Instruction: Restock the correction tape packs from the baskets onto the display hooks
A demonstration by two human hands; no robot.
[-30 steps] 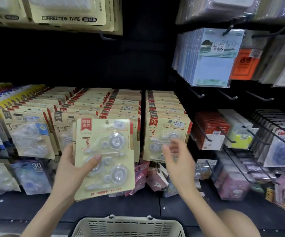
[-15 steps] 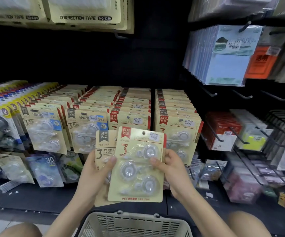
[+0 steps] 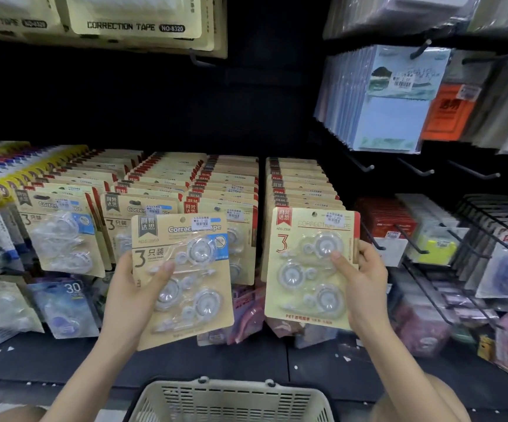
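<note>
We see left hand (image 3: 130,296) gripping grey-label pack (image 3: 182,278); right hand (image 3: 363,284) gripping red-label pack (image 3: 309,266), up against rightmost hook row (image 3: 301,184); basket (image 3: 231,400) below, between forearms.

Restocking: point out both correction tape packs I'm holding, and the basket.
red-label correction tape pack (image 3: 306,271): head view, blister
grey-label correction tape pack (image 3: 193,284): head view, blister
basket (image 3: 234,386): head view, rim
</note>
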